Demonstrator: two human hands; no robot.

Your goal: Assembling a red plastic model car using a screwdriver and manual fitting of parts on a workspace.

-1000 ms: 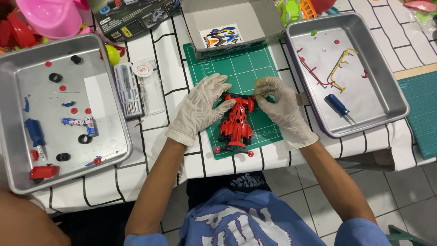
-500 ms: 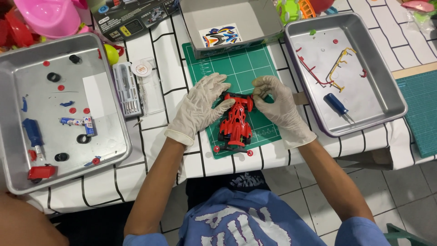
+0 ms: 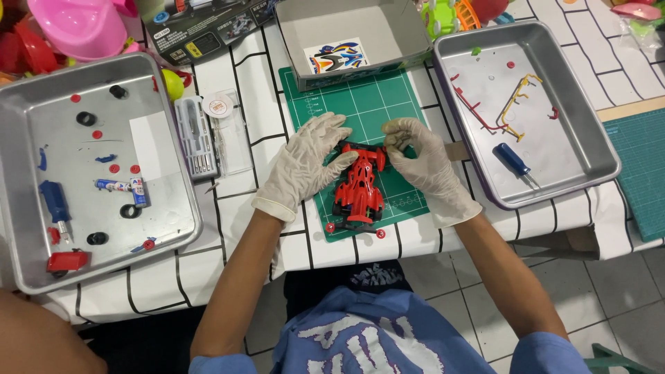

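The red toy car (image 3: pixel 358 188) lay on the green cutting mat (image 3: pixel 360 111), its rear wheels at the near edge. The gloved left hand (image 3: pixel 305 163) rested open against its side; the right hand (image 3: pixel 415 156) had curled its fingers at the front, straighter a second before. Farther, bare mat reached an open box (image 3: pixel 409 34).

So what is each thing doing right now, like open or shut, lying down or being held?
Red toy car: on the green mat, left hand on its side.
Left hand: gloved, fingers spread.
Right hand: gloved, fingers curled at the car's front.
Green mat: flat.
Cardboard box: open, sticker sheet inside.
Blue screwdriver: lying in the right tray.
Right tray: holds loose parts.
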